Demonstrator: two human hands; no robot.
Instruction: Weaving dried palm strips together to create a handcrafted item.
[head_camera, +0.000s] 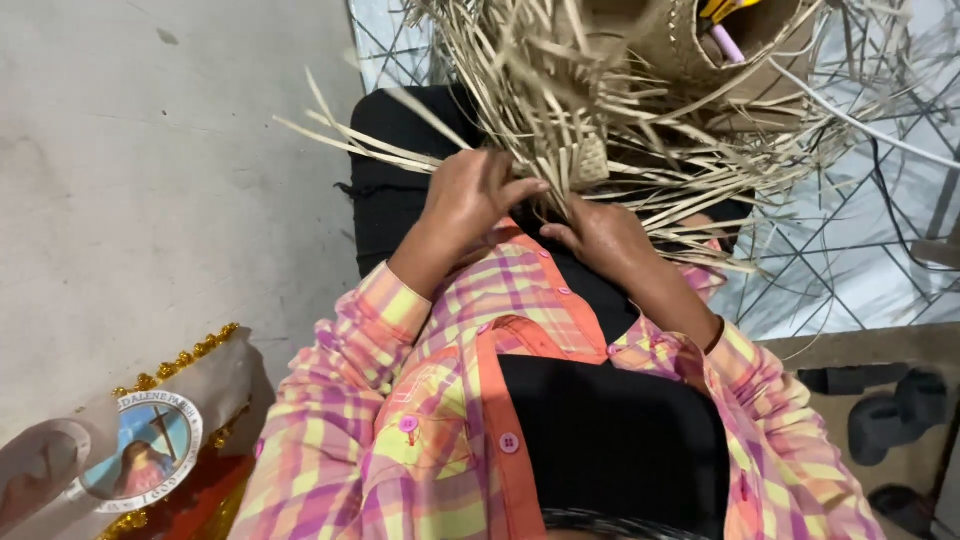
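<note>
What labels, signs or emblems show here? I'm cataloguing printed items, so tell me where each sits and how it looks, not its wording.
Round emblem: bottom left, on a pale cloth; pale lettered ring around a blue picture with a figure and a cross.
Pale cloth: bottom left, beside the plaid sleeve; edged with gold bead trim, red fabric beneath.
No packages or screens show.

Half-woven straw basket — pale, loose strips splayed — on lap.

tan straw weave, pink-yellow plaid shirt
</note>
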